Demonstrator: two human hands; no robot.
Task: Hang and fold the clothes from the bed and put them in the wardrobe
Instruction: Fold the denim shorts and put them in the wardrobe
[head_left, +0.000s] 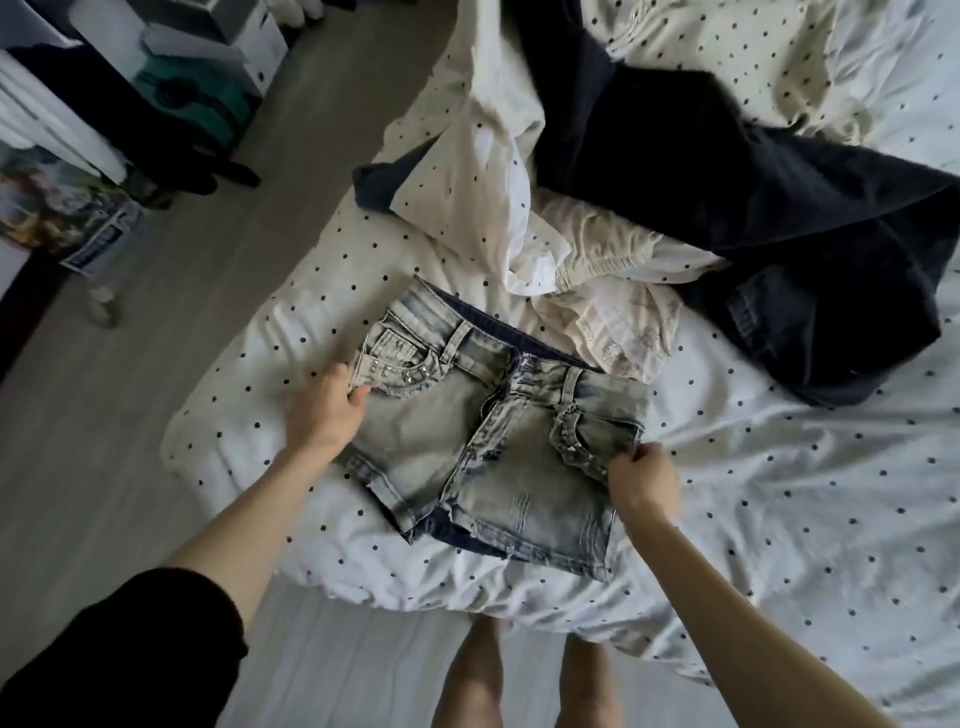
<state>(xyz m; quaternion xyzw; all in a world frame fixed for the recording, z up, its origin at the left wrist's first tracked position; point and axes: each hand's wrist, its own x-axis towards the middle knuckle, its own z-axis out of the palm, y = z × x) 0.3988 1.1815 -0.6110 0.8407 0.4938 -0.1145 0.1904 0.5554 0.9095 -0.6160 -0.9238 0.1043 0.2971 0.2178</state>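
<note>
Polka-dot duvet (779, 519) beside grey floor (208, 322); both hands pinch denim shorts (498, 441) at side edges.

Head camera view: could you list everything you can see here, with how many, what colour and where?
denim shorts: one, washed grey-blue, flat on the bed's near edge
dark garment: one, navy-black, heaped top right
white and cream clothes: a crumpled pile, count unclear, mid-bed
duvet: one, white with dark dots
boxes: white, on the floor top left, blurred
left hand: pinches the shorts' left edge
right hand: pinches the shorts' right edge
</note>
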